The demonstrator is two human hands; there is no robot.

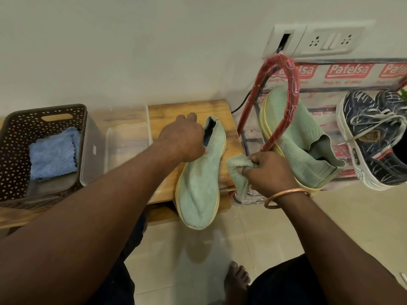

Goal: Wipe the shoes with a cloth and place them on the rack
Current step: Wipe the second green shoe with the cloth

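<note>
While the left hand [182, 139] is curling its fingers round the collar of the green shoe [198, 190], it is pinning that shoe to the tabletop [167, 113], apparently to stop it sliding during wiping. Just right of that hand, the right hand [271, 172] is clenching a bunched green cloth [237, 172] beside the shoe's edge; contact cannot be confirmed. Beyond the right hand, the matching shoe [295, 139] is already lying on the rack [264, 84].
</note>
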